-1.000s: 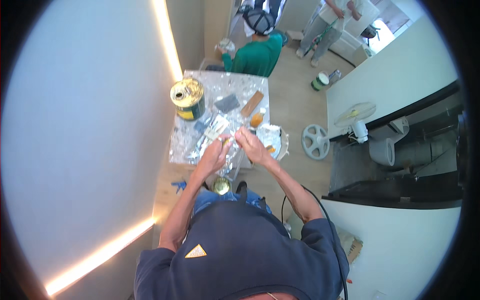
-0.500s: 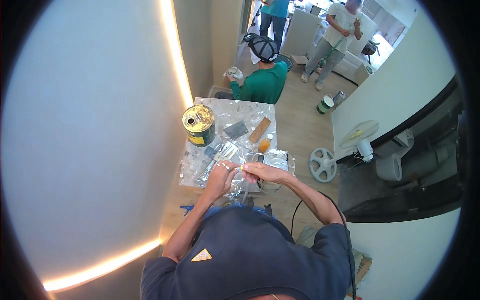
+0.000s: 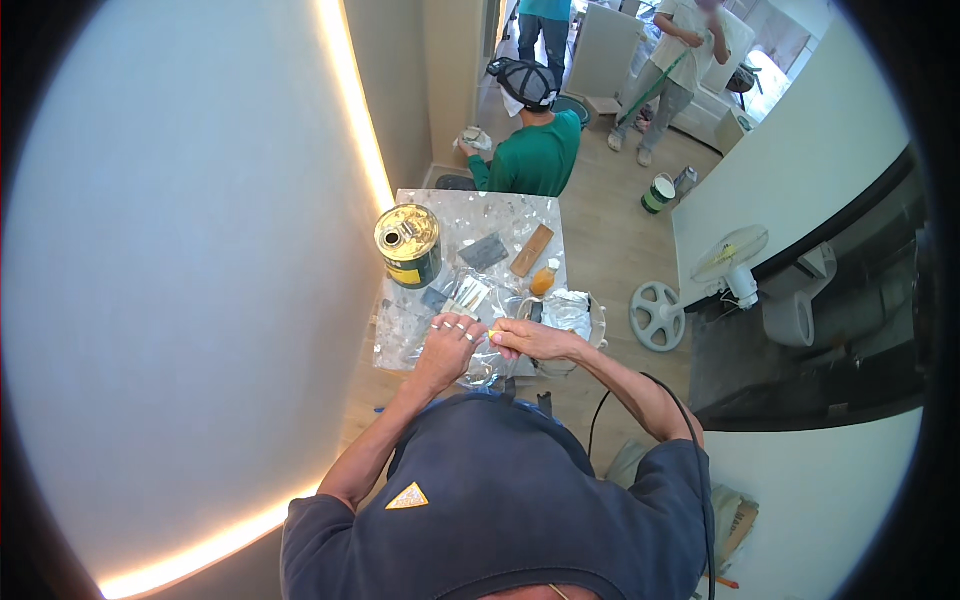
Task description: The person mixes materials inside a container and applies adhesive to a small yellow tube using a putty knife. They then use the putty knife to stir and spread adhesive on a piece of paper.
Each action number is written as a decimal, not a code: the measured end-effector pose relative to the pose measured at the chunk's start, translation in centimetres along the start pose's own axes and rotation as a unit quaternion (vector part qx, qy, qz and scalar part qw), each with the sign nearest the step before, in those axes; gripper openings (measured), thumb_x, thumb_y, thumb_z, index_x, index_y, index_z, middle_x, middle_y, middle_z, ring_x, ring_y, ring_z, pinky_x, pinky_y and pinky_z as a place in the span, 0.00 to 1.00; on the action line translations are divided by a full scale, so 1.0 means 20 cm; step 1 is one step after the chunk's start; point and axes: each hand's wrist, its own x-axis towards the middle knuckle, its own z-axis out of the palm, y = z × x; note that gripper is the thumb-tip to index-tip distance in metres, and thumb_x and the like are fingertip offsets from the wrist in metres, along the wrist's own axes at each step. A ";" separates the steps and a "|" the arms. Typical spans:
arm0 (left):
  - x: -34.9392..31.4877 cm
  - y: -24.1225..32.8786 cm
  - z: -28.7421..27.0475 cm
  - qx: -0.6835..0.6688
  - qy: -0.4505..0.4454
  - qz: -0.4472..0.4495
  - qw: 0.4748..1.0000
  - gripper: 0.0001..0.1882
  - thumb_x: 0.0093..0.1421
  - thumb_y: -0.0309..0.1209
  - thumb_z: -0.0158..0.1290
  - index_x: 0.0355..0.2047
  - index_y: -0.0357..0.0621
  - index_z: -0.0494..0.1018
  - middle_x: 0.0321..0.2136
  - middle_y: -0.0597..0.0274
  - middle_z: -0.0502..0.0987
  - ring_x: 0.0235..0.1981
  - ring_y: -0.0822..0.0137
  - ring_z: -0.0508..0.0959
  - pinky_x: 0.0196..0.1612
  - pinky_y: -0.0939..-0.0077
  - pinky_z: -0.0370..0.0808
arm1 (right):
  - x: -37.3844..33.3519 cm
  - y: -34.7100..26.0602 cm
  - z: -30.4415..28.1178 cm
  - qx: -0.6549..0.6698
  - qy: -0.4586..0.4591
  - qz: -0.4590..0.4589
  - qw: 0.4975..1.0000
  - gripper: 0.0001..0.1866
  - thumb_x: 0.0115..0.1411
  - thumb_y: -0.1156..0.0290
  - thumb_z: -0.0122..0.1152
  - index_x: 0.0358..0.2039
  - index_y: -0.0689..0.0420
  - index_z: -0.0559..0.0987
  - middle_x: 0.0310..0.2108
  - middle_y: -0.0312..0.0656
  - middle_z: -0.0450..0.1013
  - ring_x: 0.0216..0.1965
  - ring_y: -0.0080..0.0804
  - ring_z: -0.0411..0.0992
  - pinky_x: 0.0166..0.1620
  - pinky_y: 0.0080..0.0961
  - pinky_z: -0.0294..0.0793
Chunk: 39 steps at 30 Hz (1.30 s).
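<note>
Over the near part of a spattered table [image 3: 395, 335], my two hands almost meet. My right hand [image 3: 532, 341] is closed in a pinch on a small yellow piece [image 3: 493, 337], too small to name. My left hand [image 3: 450, 352], with white bands around several fingers, is curled beside it; what its fingertips hold, if anything, is hidden. Clear plastic film [image 3: 482, 370] lies crumpled under and around both hands. Just beyond my left fingers are pale flat strips [image 3: 469, 294]. A container topped with crumpled silvery wrapping [image 3: 566, 312] stands beside my right hand.
A round metal can [image 3: 408, 262] stands at the table's left, with a grey sheet [image 3: 485, 252], wooden block [image 3: 532, 250] and orange-brown bottle [image 3: 543, 280] to its right. A person in green [image 3: 535, 155] crouches beyond. A fan [image 3: 735, 268] and paint bucket [image 3: 659, 194] stand right.
My hands have come slightly apart, and the yellow piece stays with my right hand. The view has shifted a little. The standing person in white has changed the position of their arms.
</note>
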 end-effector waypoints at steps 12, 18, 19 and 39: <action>0.05 -0.07 0.02 0.063 -0.053 0.027 0.996 0.05 0.61 0.29 0.51 0.37 0.47 0.73 0.35 0.62 0.73 0.44 0.62 0.73 0.58 0.58 0.63 | 0.06 0.04 -0.01 -0.149 0.045 0.042 0.987 0.16 0.71 0.57 0.42 0.38 0.58 0.69 0.26 0.42 0.71 0.30 0.38 0.72 0.35 0.36 0.71; 0.03 -0.06 0.07 0.030 -0.062 0.086 0.994 0.09 0.55 0.27 0.52 0.38 0.48 0.74 0.32 0.65 0.73 0.44 0.63 0.73 0.64 0.55 0.58 | 0.06 0.13 -0.04 -0.031 -0.100 0.050 0.993 0.18 0.71 0.56 0.41 0.37 0.58 0.71 0.28 0.42 0.72 0.31 0.32 0.73 0.36 0.30 0.73; 0.02 -0.07 0.08 0.041 -0.066 0.082 0.994 0.09 0.55 0.27 0.52 0.38 0.48 0.74 0.33 0.65 0.73 0.44 0.64 0.73 0.64 0.55 0.58 | 0.06 0.11 -0.03 -0.094 -0.070 0.057 0.991 0.17 0.71 0.57 0.42 0.38 0.59 0.71 0.29 0.46 0.73 0.33 0.37 0.74 0.36 0.34 0.73; 0.06 -0.17 0.22 -0.094 -0.032 -0.035 0.994 0.08 0.59 0.27 0.54 0.39 0.39 0.74 0.35 0.50 0.76 0.43 0.50 0.74 0.48 0.56 0.69 | 0.11 0.15 0.05 -0.444 0.224 -0.002 0.868 0.13 0.67 0.61 0.50 0.35 0.59 0.67 0.27 0.51 0.74 0.31 0.56 0.75 0.32 0.50 0.72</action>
